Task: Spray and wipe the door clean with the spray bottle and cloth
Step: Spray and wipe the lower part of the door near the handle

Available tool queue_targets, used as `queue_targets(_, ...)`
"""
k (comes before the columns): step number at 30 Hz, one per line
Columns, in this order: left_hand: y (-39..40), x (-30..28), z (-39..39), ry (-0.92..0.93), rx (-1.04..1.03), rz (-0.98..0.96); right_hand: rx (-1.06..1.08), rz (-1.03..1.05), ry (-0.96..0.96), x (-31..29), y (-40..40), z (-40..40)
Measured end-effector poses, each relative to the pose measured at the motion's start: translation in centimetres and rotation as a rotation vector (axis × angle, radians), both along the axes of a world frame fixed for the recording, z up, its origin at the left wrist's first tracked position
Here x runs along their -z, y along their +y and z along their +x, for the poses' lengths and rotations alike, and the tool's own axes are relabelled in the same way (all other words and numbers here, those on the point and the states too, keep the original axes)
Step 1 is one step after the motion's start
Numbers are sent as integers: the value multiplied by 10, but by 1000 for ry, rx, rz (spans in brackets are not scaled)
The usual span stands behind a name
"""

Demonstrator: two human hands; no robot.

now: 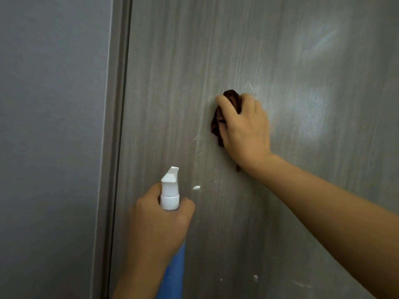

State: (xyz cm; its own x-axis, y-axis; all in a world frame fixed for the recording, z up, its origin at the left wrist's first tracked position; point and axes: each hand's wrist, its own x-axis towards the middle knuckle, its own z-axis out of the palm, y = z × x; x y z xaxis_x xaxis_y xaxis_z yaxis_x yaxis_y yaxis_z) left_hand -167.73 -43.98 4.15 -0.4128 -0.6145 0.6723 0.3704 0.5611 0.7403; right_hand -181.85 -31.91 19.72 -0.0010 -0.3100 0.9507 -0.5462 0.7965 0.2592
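Right hand (244,126) flat against door (172,83)

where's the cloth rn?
Head view, right of centre: the brown cloth is bunched under the right hand, pressed against the grey door, above the white foam blob.

Dim, soft picture; pale glare patches on the door (313,108).

Two hands: a left hand (159,221) and a right hand (244,126). One spray bottle (170,190), white-headed with a blue body. One brown cloth (218,119). One grey wood-grain door (302,61). Several white foam spots (196,187) on it.
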Motion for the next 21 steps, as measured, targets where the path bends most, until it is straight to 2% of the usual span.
queue_targets(4, 1, -3, -6, 15, -28, 56, 62, 45, 26, -3, -29, 1)
queue_targets(7, 0, -5, -6, 31, -51, 94, 23, 149, 64, 10, -33, 1)
queue_targets(11, -7, -3, -3, 20, -73, 121, -85, 297, 77, 51, -32, -1)
queue_targets(17, -16, 4, -1, -17, -102, 149, -24, 549, 199, 137, -13, -8)
queue_targets(19, -16, 7, -1, -31, -111, 147, -28, 613, 214, 137, -8, -9)
queue_targets(21, -17, 10, -2, -39, -113, 152, -31, 582, 206, 111, -8, -10)
